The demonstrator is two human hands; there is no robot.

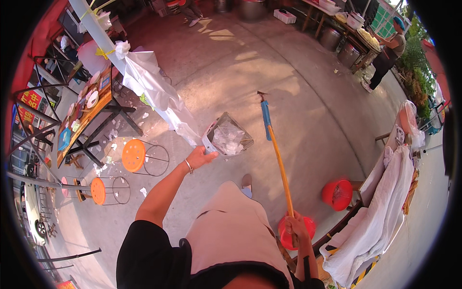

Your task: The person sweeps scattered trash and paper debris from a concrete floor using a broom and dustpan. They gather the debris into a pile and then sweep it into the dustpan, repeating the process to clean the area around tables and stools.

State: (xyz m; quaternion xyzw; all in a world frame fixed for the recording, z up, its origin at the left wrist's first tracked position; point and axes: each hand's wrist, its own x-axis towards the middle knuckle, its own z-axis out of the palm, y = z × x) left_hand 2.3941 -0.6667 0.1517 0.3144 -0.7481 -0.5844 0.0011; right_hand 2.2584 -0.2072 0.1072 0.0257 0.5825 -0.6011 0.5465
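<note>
My left hand, with a bracelet at its wrist, grips the near rim of a metal dustpan. Crumpled clear plastic and white waste lie in the pan. White plastic sheeting, tied to a slanting pole, hangs just beyond that hand. My right hand is closed round the lower end of a long wooden handle. At the handle's far end is a blue part with a dark tip above the concrete floor. A red bucket stands beneath my right hand.
Orange stools and a wooden table with dishes are on the left, with scattered paper on the floor. A second red bucket stands beside a cloth-covered table on the right. A person works at a bench farther off.
</note>
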